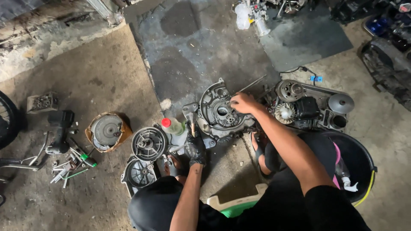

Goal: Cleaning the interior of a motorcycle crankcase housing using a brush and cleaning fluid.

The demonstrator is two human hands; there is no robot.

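Gripping a half-hidden hammer [191,121], gloved left hand [195,147]; bare right hand [242,103] on engine casing [220,113], fingertips obscured.

Open concrete floor [201,47] noted at 12 o'clock of crankcase cover [220,113]; passage unobstructed there. At 3 o'clock, way blocked by engine assembly [308,107]. At 9 o'clock, approach crowded by plastic bottle [172,125] and round clutch part [148,143]. Further at 9 o'clock, loose tools [72,164] scattered across mat. At 5 o'clock, black bucket [361,164] found close beside right knee.
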